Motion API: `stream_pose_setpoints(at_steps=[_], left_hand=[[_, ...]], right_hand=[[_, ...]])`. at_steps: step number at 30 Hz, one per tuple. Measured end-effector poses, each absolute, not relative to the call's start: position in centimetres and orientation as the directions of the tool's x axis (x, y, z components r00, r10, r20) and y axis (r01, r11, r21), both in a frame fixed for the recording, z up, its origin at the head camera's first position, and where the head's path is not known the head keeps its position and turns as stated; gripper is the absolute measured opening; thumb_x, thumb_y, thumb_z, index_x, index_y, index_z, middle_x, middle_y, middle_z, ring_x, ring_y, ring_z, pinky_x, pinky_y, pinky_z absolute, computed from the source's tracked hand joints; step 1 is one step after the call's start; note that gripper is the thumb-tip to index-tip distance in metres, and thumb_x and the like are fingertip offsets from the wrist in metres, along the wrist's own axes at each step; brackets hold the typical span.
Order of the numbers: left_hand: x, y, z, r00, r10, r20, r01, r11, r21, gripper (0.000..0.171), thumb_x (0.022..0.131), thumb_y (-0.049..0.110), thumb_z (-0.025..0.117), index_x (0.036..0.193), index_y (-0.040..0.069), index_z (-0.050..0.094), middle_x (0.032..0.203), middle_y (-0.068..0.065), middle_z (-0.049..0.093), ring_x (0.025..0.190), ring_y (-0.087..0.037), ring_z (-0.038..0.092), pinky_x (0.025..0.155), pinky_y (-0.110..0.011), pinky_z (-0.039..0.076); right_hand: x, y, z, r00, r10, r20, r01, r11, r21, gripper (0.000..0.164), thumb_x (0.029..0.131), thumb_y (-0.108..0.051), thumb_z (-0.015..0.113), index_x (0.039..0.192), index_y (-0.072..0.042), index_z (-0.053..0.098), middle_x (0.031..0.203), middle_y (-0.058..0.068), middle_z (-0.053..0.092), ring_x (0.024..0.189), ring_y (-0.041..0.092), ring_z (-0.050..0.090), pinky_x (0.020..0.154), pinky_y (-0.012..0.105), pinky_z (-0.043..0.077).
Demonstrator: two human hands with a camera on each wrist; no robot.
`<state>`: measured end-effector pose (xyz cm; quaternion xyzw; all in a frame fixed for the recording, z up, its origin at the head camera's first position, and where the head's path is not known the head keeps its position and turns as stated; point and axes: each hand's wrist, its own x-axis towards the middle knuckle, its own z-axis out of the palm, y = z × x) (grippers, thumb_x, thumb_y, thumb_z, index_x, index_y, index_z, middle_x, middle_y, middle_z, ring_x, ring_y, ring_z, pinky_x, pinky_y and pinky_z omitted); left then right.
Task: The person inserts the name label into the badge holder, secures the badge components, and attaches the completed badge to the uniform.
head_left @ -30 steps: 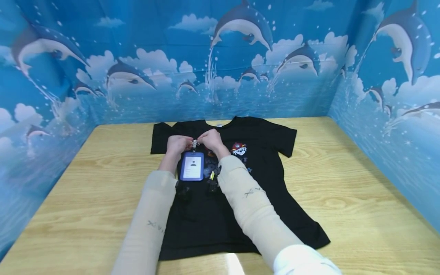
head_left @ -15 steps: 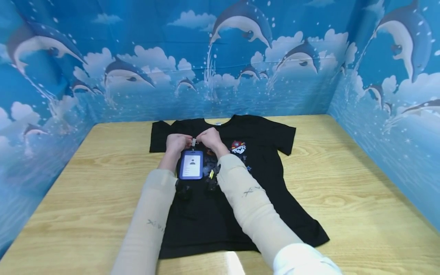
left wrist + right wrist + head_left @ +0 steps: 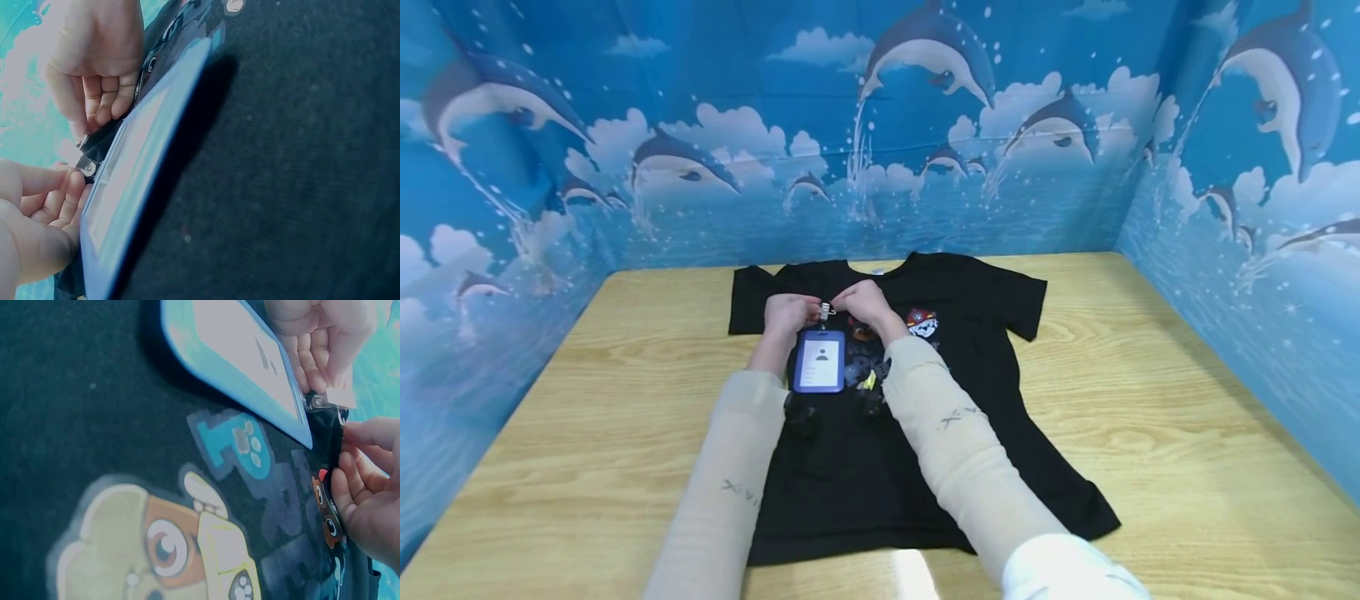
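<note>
A black T-shirt [image 3: 880,475] lies spread on the table with cartoon prints on its chest. On its left chest rests a blue-framed ID badge [image 3: 820,362], its top carrying a metal badge clip [image 3: 87,165]. My left hand [image 3: 786,313] pinches the clip between thumb and fingers. From the other side my right hand [image 3: 865,302] has its thumb and fingertips on a thin metal pin [image 3: 343,417] at the clip's end, right at the shirt cloth. In the left wrist view the badge [image 3: 144,181] tilts up off the shirt, casting a shadow beneath it.
The light wooden table [image 3: 1150,400] extends to both sides of the shirt. A blue curtain [image 3: 760,217] printed with dolphins stands behind it and along the sides. Dark wrist cameras [image 3: 801,417] sit under both forearms, low over the shirt.
My right wrist and forearm have shifted slightly to the right, uncovering more of the chest print. My left hand and the badge stay in place.
</note>
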<state>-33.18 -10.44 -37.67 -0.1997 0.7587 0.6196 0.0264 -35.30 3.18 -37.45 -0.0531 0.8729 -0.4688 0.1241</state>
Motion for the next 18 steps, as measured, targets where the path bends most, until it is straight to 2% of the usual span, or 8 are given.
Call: stream_pose_setpoints(at_steps=[11,15,18], left_hand=[[-33.15,-10.39,-37.81,-0.919,-0.274,-0.282,-0.321,0.11,0.941,0.028,0.083,-0.005,0.054,0.107,-0.003,0.067,0.104,-0.015,0.066,0.076,-0.014,0.061,0.068,-0.025,0.051],[-33.19,-10.49,-37.8,-0.924,-0.259,-0.28,-0.318,0.121,0.94,0.027,0.085,-0.003,0.054,0.109,-0.002,0.066,0.105,-0.015,0.065,0.079,-0.014,0.061,0.071,-0.025,0.051],[-33.24,-10.54,-37.83,-0.929,-0.248,-0.273,-0.312,0.135,0.94,0.027,0.086,-0.002,0.053,0.11,-0.002,0.066,0.105,-0.015,0.064,0.08,-0.014,0.06,0.072,-0.026,0.051]], right_hand=[[-35.33,3.11,-37.47,-0.958,-0.245,-0.148,-0.024,0.585,-0.811,0.025,0.093,-0.018,0.052,0.109,-0.008,0.069,0.114,0.006,0.063,0.099,0.018,0.057,0.085,0.032,0.045],[-35.41,3.35,-37.37,-0.949,-0.282,-0.139,-0.062,0.602,-0.796,0.026,0.093,-0.017,0.051,0.11,-0.008,0.068,0.113,0.006,0.063,0.095,0.016,0.057,0.082,0.03,0.045],[-35.49,3.7,-37.31,-0.949,-0.282,-0.138,-0.063,0.602,-0.796,0.024,0.092,-0.018,0.054,0.107,-0.007,0.069,0.102,0.007,0.065,0.084,0.016,0.058,0.074,0.027,0.046]])
